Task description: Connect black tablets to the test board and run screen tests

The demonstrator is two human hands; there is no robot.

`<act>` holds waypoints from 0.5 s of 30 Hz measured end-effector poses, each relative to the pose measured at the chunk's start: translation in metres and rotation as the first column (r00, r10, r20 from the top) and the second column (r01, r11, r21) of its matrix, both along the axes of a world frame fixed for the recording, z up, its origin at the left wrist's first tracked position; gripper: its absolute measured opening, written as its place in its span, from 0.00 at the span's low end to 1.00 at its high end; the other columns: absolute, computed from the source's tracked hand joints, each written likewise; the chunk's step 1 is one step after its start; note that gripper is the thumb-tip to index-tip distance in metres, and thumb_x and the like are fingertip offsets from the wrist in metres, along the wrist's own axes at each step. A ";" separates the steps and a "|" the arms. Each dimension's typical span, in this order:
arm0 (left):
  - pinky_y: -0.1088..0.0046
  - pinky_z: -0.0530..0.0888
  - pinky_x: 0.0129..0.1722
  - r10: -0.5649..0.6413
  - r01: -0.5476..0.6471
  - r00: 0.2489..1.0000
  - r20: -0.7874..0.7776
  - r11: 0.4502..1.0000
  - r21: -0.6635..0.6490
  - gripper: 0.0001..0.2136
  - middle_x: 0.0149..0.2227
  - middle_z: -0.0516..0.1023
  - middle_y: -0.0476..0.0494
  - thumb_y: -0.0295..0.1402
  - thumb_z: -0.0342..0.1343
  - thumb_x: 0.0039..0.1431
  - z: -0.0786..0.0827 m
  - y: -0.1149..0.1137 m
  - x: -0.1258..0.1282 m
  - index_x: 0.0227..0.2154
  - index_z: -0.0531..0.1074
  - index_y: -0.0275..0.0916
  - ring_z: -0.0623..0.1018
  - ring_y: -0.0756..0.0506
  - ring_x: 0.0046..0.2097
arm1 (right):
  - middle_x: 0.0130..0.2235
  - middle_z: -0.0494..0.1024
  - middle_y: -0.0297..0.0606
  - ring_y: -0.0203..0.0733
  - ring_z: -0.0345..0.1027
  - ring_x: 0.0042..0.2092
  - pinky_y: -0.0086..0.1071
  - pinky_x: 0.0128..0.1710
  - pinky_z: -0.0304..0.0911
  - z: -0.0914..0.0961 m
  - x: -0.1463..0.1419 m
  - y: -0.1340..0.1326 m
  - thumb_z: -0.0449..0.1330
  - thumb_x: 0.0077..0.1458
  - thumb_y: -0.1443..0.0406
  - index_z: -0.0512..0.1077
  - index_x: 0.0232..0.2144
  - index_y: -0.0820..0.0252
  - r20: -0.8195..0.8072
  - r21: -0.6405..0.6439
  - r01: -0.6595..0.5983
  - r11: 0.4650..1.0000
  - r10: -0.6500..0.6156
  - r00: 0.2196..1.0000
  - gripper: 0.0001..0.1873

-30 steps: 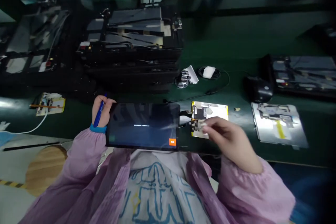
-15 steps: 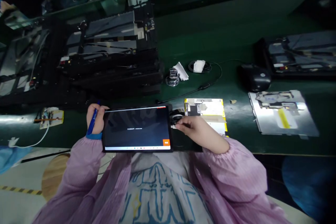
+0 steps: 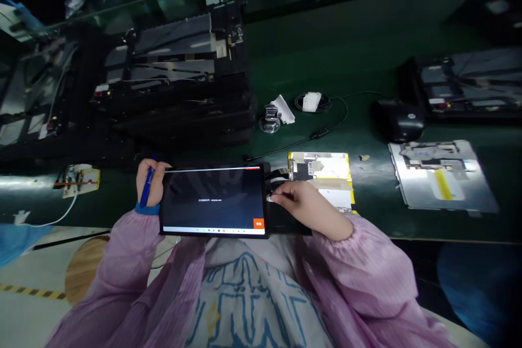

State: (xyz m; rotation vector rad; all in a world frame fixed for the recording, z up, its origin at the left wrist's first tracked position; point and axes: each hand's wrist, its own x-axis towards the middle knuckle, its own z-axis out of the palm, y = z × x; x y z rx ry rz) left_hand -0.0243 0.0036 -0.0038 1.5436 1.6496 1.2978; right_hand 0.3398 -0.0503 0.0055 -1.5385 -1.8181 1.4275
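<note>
A tablet-sized display panel [image 3: 212, 206], lit with a dark screen and an orange button, lies at the table's front edge. My left hand [image 3: 151, 180] is closed at its left edge, gripping the panel, with a blue pen [image 3: 147, 182] tucked between the fingers. By the right edge, my right hand [image 3: 299, 201] pinches a small piece that the fingertips mostly hide. Dark flat ribbon cables [image 3: 277, 174] run from the panel's right side towards a yellow-edged battery with a circuit board [image 3: 332, 166], partly behind my right hand.
Stacked black panels [image 3: 179, 92] fill the left and back left. A hand tally counter [image 3: 271, 117], a coiled black cable [image 3: 300, 102] and a black mouse-like device [image 3: 397, 120] are beyond the panel. On the right lies a metal plate [image 3: 465, 174]; another board [image 3: 84, 180] is at left.
The view has shifted slightly. Both hands stay at the panel's edges, the right fingertips moving only a little. A person's hand at the far upper left has moved mostly out of view.
</note>
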 end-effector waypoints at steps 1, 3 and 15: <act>0.72 0.70 0.27 -0.004 0.005 1.000 -0.005 1.000 0.006 0.17 0.27 0.75 0.48 0.48 0.58 0.53 0.001 0.000 0.001 0.28 0.59 0.41 0.74 0.49 0.27 | 0.25 0.75 0.37 0.38 0.65 0.27 0.31 0.29 0.57 0.000 -0.001 -0.001 0.53 0.54 0.60 0.71 0.24 0.59 0.002 -0.002 0.008 1.000 -0.008 1.000 0.13; 0.72 0.70 0.27 -0.020 0.020 1.000 -0.008 1.000 0.020 0.18 0.26 0.75 0.48 0.49 0.58 0.52 0.001 0.000 0.002 0.28 0.59 0.42 0.74 0.49 0.27 | 0.26 0.75 0.37 0.38 0.64 0.27 0.31 0.29 0.57 0.000 -0.002 -0.003 0.53 0.53 0.60 0.71 0.24 0.59 0.000 -0.012 0.005 1.000 -0.005 1.000 0.12; 0.72 0.70 0.29 -0.083 0.085 0.991 0.105 0.996 -0.020 0.17 0.27 0.75 0.49 0.47 0.58 0.53 -0.004 -0.001 -0.004 0.29 0.58 0.42 0.74 0.49 0.28 | 0.23 0.73 0.37 0.39 0.64 0.26 0.31 0.27 0.59 -0.004 -0.015 -0.024 0.52 0.52 0.56 0.69 0.22 0.59 -0.067 0.015 0.131 0.991 -0.130 0.989 0.15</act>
